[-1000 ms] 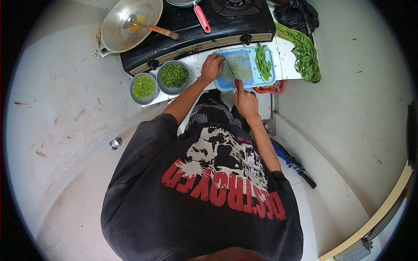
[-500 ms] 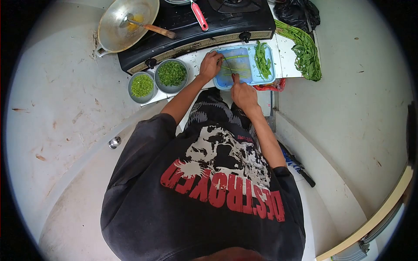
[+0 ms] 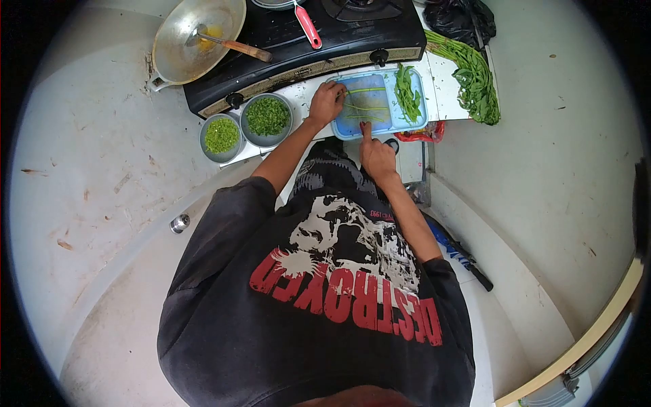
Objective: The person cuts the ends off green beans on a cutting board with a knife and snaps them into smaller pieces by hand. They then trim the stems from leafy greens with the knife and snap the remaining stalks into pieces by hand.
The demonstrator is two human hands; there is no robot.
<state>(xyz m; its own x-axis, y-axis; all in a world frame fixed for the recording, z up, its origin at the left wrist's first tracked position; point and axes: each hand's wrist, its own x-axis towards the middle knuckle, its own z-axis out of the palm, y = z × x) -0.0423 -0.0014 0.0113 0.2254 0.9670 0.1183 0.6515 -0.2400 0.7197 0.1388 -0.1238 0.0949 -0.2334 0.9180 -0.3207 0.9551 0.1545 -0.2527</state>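
In the head view, a light blue tray lies before me on the white counter, with a darker blue cutting surface in its left part. Several thin green stems stretch across that surface. My left hand is closed on the stems' left ends, its fingertips pressed down. My right hand grips a knife by its reddish-brown handle near the tray's front rim; the blade is thin and hard to make out. Torn green leaves rest in the tray's right part.
Left of the tray stand two grey bowls of chopped greens, one darker and one paler. Behind is a black gas stove bearing a wok with a wooden-handled ladle. A leafy bunch and black plastic bag lie right.
My right hand has drawn back slightly toward me with the knife, away from the stems. My left hand stays in about the same place. The view has shifted slightly.
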